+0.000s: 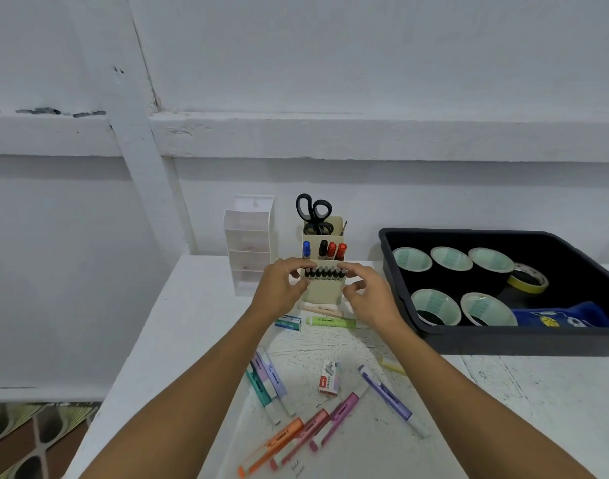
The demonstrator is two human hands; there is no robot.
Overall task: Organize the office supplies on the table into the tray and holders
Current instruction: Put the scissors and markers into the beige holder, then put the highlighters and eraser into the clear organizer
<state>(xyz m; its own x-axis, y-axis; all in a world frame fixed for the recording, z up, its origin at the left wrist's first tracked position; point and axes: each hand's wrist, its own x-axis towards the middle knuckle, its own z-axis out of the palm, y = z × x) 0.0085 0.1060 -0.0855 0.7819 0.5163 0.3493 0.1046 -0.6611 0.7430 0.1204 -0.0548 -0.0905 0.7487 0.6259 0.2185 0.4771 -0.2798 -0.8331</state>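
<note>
Nearest me on the surface [503,409]: orange highlighter [272,444] and pink highlighters [334,420], long axes running diagonally away to the right. A teal-and-lilac cluster [265,382] lies by the left forearm, a red staple box [330,378] sits mid-gap, and a purple highlighter [389,392] is beside the right forearm.

Further out, a blue staple box [288,322] sits just below the left wrist. A green highlighter [330,321] and a peach highlighter [322,310] lie crosswise at the foot of the beige holder [323,292].

Left hand [278,288] and right hand [372,299] bracket the holder's front slot. Fingers are curled in on both, tips touching the outer ends of the row of black pens [325,273], which stand upright. I cannot tell whether either hand actually pinches a pen.

My read: the next pick lies back toward me from the fingers. The green one is closest, and the right hand is nearer.

Behind: markers [330,250], scissors [313,212], white tiered holder [249,243]. Far right, the black tray [468,344] holds tape rolls [436,305].
</note>
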